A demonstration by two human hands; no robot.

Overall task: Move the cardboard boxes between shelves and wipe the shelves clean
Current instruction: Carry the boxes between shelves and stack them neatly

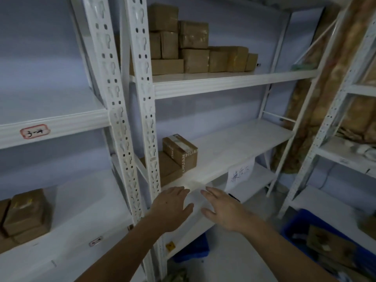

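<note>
1. Hands first: left hand (173,208) and right hand (225,210) side by side, palms down, fingers spread and loose, holding nothing, right in front of the middle shelf (234,151) edge.
2. Low on the right, blue bin (293,226) with brown stuff inside.
3. Low on the left, brown boxes (25,212) on the lower left shelf (85,212).
4. Just past the hands, white paper sign (240,171) with scribbled writing, hanging from the middle shelf edge.
5. On the left end of the middle shelf, taped cardboard box (180,152) tilted on top of a flat cardboard box (168,169), close to the white post (146,98).
6. Rest of the middle shelf bare and white.
7. Higher and farther back, pile of cardboard boxes (193,43) stacked on the top shelf (234,81), tall on the left, low on the right.
8. Far left, small red-edged label (34,132) on a shelf edge.
</note>
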